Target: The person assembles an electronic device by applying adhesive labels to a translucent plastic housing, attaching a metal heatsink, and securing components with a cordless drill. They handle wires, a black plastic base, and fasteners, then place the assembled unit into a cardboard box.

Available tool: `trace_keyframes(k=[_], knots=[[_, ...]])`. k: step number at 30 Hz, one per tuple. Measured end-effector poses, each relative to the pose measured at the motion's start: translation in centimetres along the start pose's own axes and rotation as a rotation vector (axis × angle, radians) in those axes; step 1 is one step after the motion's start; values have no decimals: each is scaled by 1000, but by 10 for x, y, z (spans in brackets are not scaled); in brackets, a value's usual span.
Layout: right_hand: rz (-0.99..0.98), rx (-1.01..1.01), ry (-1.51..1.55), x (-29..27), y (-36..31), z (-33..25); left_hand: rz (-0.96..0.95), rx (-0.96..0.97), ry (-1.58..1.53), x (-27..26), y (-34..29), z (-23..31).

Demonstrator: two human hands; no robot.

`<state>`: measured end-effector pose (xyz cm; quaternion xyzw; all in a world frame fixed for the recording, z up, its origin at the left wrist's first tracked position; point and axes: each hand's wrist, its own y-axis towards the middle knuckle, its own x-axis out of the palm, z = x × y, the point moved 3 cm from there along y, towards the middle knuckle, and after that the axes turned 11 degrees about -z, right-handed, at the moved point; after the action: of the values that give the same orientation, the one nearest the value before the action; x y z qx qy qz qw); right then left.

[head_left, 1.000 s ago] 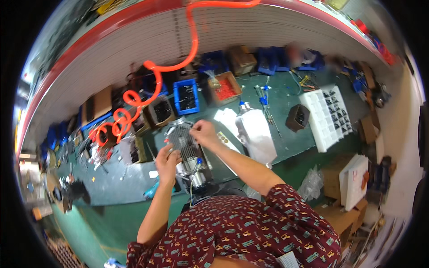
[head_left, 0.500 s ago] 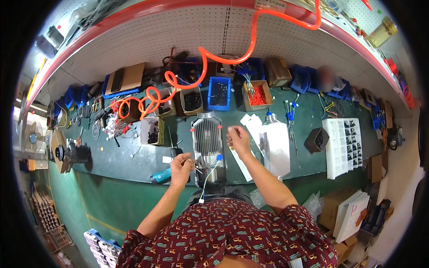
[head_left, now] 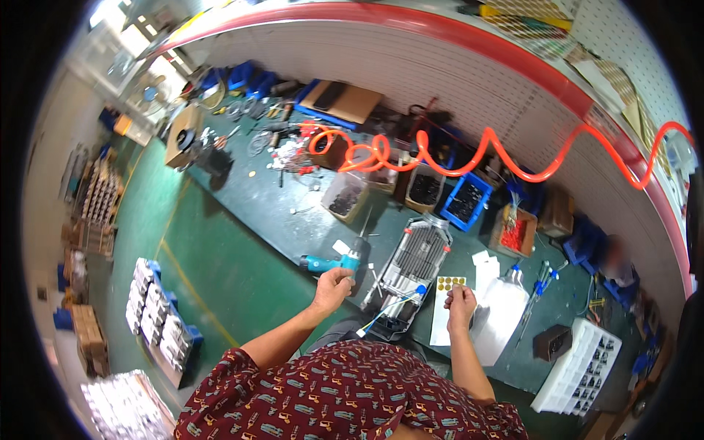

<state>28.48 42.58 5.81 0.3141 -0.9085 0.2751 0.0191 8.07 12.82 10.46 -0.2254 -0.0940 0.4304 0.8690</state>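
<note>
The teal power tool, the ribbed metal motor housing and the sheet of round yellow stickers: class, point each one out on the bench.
teal power tool (head_left: 328, 263), head view, on its teal body.
ribbed metal motor housing (head_left: 418, 258), head view, on the finned top side.
sheet of round yellow stickers (head_left: 449, 283), head view, on the yellow dots near its upper end.

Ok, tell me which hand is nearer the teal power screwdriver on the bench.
The left hand: it is right at the teal power screwdriver, just below its grip. The right hand is off to the right, beyond the finned metal motor housing, over a sheet of round stickers.
</note>
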Motion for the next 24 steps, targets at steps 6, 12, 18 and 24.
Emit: trace_keyframes(k=[6,12,18,24], knots=[[-102,-129,-26,27,32,-33,224,64,318,-78,8,-15],[35,-185,-33,45,23,-69,470,361,881,-160,119,0],[133,-290,-6,120,-31,-105,400,149,872,-200,243,15],[45,-251,-60,242,-64,-100,221,564,90,-196,232,69]])
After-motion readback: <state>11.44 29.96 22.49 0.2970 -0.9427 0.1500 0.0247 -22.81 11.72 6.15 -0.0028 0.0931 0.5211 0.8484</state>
